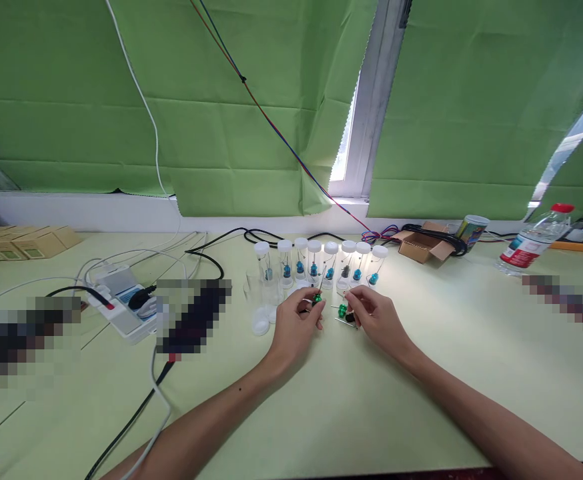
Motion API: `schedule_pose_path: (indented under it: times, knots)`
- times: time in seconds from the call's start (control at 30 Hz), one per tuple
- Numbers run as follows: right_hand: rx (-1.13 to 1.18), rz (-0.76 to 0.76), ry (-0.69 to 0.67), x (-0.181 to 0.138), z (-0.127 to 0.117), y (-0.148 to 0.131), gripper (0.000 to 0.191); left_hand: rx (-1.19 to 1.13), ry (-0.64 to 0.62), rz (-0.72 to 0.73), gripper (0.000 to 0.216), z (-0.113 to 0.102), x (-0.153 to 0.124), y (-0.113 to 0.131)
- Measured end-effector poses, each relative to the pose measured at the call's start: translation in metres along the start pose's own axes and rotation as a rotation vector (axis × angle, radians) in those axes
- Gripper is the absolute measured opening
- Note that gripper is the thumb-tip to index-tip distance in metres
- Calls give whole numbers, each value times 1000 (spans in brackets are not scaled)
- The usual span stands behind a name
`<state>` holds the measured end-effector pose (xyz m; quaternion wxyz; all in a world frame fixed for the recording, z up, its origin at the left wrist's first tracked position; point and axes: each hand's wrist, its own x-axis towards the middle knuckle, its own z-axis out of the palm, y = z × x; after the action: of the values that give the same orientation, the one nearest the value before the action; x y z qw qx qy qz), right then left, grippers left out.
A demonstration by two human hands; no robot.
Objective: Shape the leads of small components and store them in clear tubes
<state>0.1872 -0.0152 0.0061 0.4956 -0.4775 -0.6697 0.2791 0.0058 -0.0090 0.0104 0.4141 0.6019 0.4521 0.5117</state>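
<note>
Well, the left hand [294, 321] has its grip clamped on a small green piece [317, 299], from which a thin stem sticks up toward the row behind. The right hand [375, 312] has thumb and fingertips drawn close together; whether anything sits between them, I cannot tell. Just beside those fingertips are a second green piece [342, 311] and a black piece [350, 317] (too small to say whether they join), and a thin metal rod [344, 323] lies in front on the tabletop [291, 420]. Behind both hands stand eight capped vials [314, 257] in a row, blue pieces [329, 274] inside most of them. Loose white caps [260, 325] lie left of the left hand. Well off to the right is a red-capped bottle [534, 241]; a small cardboard box [419, 248] sits nearer.
</note>
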Motion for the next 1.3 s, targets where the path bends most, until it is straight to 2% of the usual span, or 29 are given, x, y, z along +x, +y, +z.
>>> schedule_pose_path:
  times: [0.17,0.4,0.63,0.83,1.07,1.3]
  knots:
    - [-159,-80,-23,-1,1,1,24,-6,82,15,29,-2,1,-2]
    - [-361,-197,-84,1,1,11,14,-2,122,48,30,-1,1,-6]
    - [-357,-195,-51,2,1,14,18,23,147,47,29,-1,1,-6]
    - [-414,-212,9,8,-10,17,26,18,130,37,28,0,-1,-4]
    - [-609,-92,-100,8,-20,16,28,26,98,18,27,1,-2,-6]
    - [-802,-84,-371,5,-27,-1,11,40,83,21,26,2,-3,-8]
